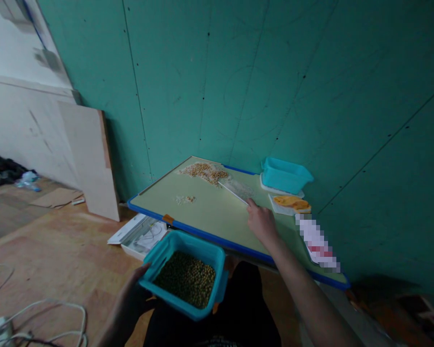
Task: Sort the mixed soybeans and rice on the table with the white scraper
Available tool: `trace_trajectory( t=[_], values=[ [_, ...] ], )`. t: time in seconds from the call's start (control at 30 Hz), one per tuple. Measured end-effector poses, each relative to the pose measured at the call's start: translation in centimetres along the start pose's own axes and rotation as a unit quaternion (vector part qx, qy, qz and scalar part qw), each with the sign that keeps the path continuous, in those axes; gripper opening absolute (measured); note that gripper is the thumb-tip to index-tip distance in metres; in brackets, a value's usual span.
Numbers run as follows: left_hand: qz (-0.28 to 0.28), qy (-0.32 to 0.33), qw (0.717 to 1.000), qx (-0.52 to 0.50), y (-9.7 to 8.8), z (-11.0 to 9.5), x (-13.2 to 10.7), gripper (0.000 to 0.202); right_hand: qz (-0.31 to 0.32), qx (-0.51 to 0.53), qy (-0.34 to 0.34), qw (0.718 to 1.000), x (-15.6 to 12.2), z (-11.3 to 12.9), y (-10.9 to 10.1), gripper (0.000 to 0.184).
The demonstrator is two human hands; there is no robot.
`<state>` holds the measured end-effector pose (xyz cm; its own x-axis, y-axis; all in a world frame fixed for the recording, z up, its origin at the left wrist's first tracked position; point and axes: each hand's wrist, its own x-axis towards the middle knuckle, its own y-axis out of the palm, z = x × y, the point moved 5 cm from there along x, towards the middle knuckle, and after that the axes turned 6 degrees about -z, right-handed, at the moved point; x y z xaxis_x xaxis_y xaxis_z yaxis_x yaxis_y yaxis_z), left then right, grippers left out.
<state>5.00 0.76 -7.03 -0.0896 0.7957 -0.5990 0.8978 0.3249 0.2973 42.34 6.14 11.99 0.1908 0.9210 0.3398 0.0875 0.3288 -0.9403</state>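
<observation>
blue tub [197,246]: nearest us, above our dark-clothed legs [253,308] and just this side of the table; we see small round beans [190,277] in it, darker at left, paler at right.
left hand [139,288]: ours grasps the blue tub by its left side, thumb up at the rim.
right hand [263,224]: ours is clenched around the near end of a thin pale tool [233,193], the forearm reaching over the table.
tool's far end: it meets the right edge of a heap [204,170] of yellowish beans and pale grains.
table [217,212]: pale green top, blue edging; the heap lies toward the far side, a small scatter [185,199] nearer us.
table's right part: we see a second tub [287,176] by the green wall [238,86], then an orange-yellow item [292,202] on a white tray [282,209], then something pixelated beyond telling [317,243].
below the near left edge: a white box [144,236].
</observation>
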Motion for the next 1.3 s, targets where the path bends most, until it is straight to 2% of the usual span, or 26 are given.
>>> trace_trajectory(
  t=[0.1, 0.23, 0.33, 0.47, 0.63, 0.77, 0.9, 1.0, 1.07, 1.17, 1.3],
  values=[
    [0.000, 0.005, 1.000, -0.002, 0.0, 0.2, 0.1, 0.083, -0.040, 0.072, 0.011, 0.997, 0.3, -1.0, -0.4, 0.042],
    [0.001, 0.016, 1.000, -0.002, -0.3, 0.7, 0.6, 0.068, -0.082, 0.179, 0.025, 0.980, 0.4, -3.4, -1.3, 0.036],
    [0.000, 0.025, 1.000, -0.015, -0.7, 1.1, 1.1, 0.064, -0.069, 0.259, 0.032, 0.963, 0.2, -6.1, -1.4, 0.027],
    [-0.012, 0.019, 1.000, -0.012, -0.9, 1.4, 1.7, 0.068, -0.024, 0.350, 0.002, 0.936, -0.3, -8.7, -0.3, 0.019],
    [0.000, 0.009, 1.000, -0.007, -0.9, 1.6, 1.7, 0.080, -0.019, 0.364, 0.010, 0.931, 1.6, -9.7, 1.2, 0.014],
    [0.016, 0.026, 0.999, -0.014, -1.0, 1.5, 1.7, 0.074, -0.024, 0.346, 0.039, 0.937, 4.4, -9.8, 1.7, 0.010],
    [0.001, 0.012, 1.000, -0.011, -0.5, 1.1, 1.1, 0.071, -0.019, 0.343, 0.047, 0.938, 6.0, -9.8, 1.5, 0.011],
    [-0.005, 0.013, 1.000, -0.012, 0.0, 0.6, 0.5, 0.067, -0.035, 0.353, 0.037, 0.934, 7.0, -8.4, 1.1, 0.013],
    [-0.007, 0.021, 1.000, -0.017, 0.2, 0.3, 0.2, 0.064, -0.037, 0.395, 0.013, 0.918, 7.8, -5.9, 1.2, 0.017],
    [-0.007, 0.028, 0.999, -0.024, 0.0, 0.2, 0.2, 0.063, -0.015, 0.494, 0.002, 0.870, 9.5, -0.5, 2.4, 0.025],
    [-0.004, 0.038, 0.999, -0.027, -0.4, 0.1, 0.5, 0.069, 0.028, 0.590, 0.073, 0.803, 12.0, 6.0, 5.7, 0.029]
  ],
)
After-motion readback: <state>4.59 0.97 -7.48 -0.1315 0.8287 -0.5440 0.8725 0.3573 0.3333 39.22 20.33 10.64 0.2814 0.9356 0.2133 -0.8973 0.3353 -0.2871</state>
